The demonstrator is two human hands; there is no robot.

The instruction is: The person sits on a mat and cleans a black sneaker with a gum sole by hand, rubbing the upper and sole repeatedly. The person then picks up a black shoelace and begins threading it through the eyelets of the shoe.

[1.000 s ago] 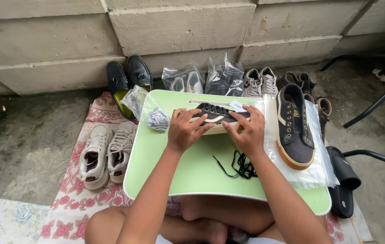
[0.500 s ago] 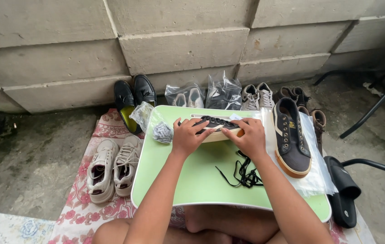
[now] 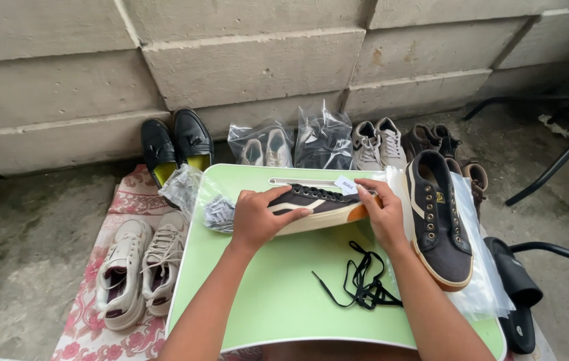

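Gripping: left hand (image 3: 256, 219) wraps one end of the dark sneaker (image 3: 318, 206), right hand (image 3: 379, 212) clasps the other end; both closed on it, probably to steady it.
Sneaker position: lying on its side at the far middle of the green lap table (image 3: 278, 294), sole edge towards the person, laced top turned away.
Lace: loose black shoelace (image 3: 359, 286) in a tangle on the table, just nearer than the sneaker, apart from both hands.
Mate: matching dark shoe (image 3: 439, 224) upright on clear plastic (image 3: 478, 281) at the table's right edge, unlaced.
Left of table: pale sneakers (image 3: 139, 267) on patterned cloth (image 3: 94, 314).
Beyond table: black shoes (image 3: 176, 144), bagged pairs (image 3: 298, 140) along the block wall (image 3: 251, 67).
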